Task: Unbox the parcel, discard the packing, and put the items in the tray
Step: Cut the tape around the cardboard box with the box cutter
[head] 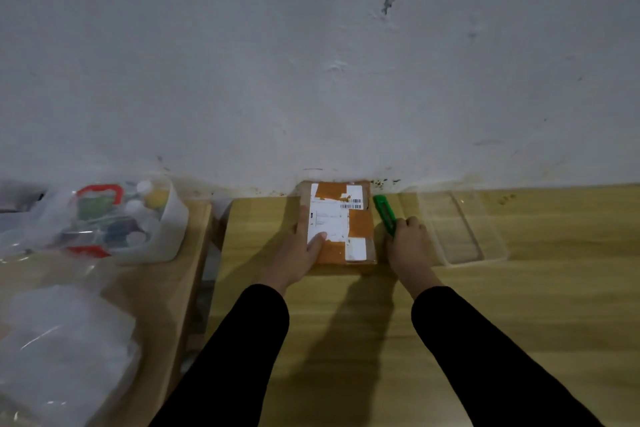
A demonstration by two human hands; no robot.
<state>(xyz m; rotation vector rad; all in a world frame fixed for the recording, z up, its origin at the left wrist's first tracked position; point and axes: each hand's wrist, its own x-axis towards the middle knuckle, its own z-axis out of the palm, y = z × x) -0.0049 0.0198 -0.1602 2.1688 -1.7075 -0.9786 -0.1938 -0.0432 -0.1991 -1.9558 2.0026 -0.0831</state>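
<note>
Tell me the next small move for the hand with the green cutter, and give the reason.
Probably bring the green cutter in the right hand over onto the parcel and slit its tape. The parcel looks still sealed, with brown tape across the top; the left hand already presses it flat on the table, and the clear tray beside it appears empty.

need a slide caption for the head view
Left hand steadies the taped parcel while the right hand grips a green cutter beside it, clear tray waiting at right.

Bare room: scuffed wall [311, 62], wooden tables [519, 305]
</note>
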